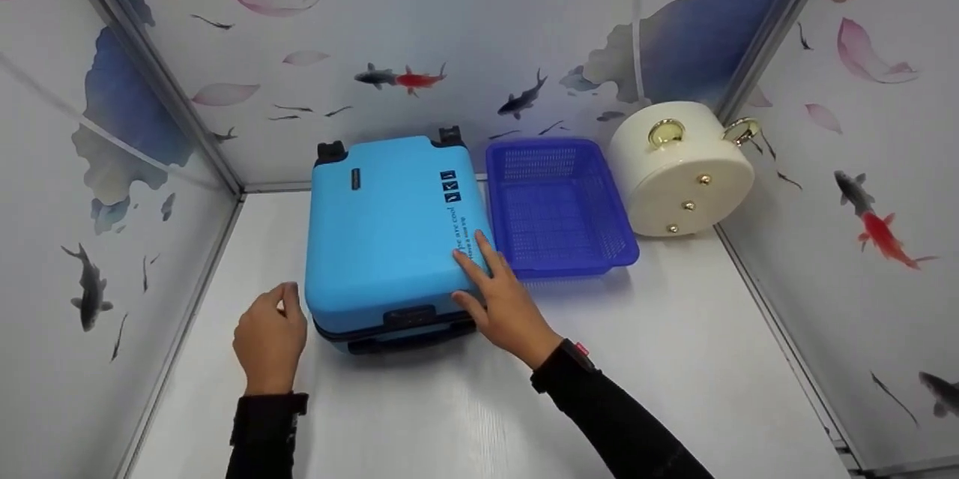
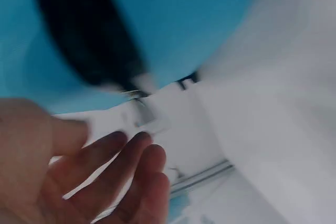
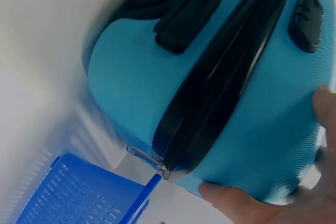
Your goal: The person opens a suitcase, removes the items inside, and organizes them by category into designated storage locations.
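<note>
A light blue suitcase [image 1: 389, 239] lies flat on the table, its black handle and zip side toward me. My right hand [image 1: 509, 306] rests with spread fingers on its front right corner; the right wrist view shows the fingertips [image 3: 223, 195] touching the blue shell beside the black zip [image 3: 210, 93]. Off the suitcase's left front corner, my left hand [image 1: 271, 336] is held apart from it. In the left wrist view that hand [image 2: 100, 177] has loosely bent fingers with nothing between them, and the suitcase looks blurred above.
Right of the suitcase stands a blue-purple plastic basket [image 1: 554, 220]. Beyond it sits a cream round case [image 1: 685, 172] with gold handles and studs, near the right wall. Printed panels with fish and petals [image 1: 479, 29] enclose the white table [image 1: 449, 426] at the back and sides.
</note>
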Motion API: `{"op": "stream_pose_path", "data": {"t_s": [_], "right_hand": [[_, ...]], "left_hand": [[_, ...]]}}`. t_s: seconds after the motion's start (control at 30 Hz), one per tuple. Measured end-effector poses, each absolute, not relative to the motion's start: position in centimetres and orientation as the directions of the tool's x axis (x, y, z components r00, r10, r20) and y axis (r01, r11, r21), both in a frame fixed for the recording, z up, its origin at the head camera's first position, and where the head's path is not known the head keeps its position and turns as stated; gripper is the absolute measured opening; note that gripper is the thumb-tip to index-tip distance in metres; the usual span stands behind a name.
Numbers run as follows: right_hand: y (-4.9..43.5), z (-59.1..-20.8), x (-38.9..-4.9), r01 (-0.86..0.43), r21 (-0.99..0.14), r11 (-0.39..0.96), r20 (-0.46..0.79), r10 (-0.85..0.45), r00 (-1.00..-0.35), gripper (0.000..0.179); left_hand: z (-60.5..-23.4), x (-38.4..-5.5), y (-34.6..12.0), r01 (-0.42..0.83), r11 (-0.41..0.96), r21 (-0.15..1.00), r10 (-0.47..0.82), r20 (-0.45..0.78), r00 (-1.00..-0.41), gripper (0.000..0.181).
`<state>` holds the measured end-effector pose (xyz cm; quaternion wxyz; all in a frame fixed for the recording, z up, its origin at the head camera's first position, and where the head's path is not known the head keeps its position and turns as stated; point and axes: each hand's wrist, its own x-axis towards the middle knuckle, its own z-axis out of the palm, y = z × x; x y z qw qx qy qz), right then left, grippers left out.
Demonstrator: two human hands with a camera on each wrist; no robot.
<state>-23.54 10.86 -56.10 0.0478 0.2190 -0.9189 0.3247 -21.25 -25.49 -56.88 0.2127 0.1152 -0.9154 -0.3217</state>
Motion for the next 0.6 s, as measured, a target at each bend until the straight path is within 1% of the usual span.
{"op": "stream_pose_path", "data": {"t_s": [0.07, 0.17, 0.23, 0.27, 0.33, 0.4, 0.6], "right_hand": [[10.9, -56.2, -23.1, -0.401, -0.602, 0.691, 0.216, -0.342, -0.914, 0.067], [10.8, -56.5, -22.7, -0.379, -0.602, 0.703, 0.219, -0.311, -0.925, 0.067], [10.8, -56.7, -22.6, -0.371, -0.593, 0.715, 0.219, -0.300, -0.928, 0.067], [10.7, -56.8, -22.5, -0.370, -0.585, 0.721, 0.219, -0.299, -0.929, 0.066], [10.6, -56.9, -22.5, -0.380, -0.577, 0.723, 0.231, -0.301, -0.925, 0.066], [10.5, -56.9, -22.7, -0.390, -0.576, 0.718, 0.239, -0.309, -0.921, 0.065], [10.5, -57.1, -23.8, -0.427, -0.607, 0.671, 0.281, -0.321, -0.904, 0.065]], "left_hand": [[-56.0, -21.6, -24.8, 0.027, 0.752, 0.659, -0.267, 0.342, -0.901, 0.052], [-55.7, -22.3, -23.6, 0.164, 0.734, 0.658, -0.068, 0.313, -0.947, 0.062], [-56.1, -22.5, -22.8, 0.208, 0.748, 0.630, 0.025, 0.286, -0.958, 0.065], [-56.4, -22.5, -22.5, 0.214, 0.756, 0.619, 0.043, 0.280, -0.959, 0.064], [-56.8, -22.2, -22.1, 0.210, 0.775, 0.596, 0.037, 0.288, -0.957, 0.063], [-57.1, -21.8, -21.9, 0.210, 0.787, 0.580, 0.013, 0.325, -0.946, 0.060], [-57.6, -20.2, -20.3, 0.229, 0.810, 0.541, -0.053, 0.455, -0.889, 0.055]]}}
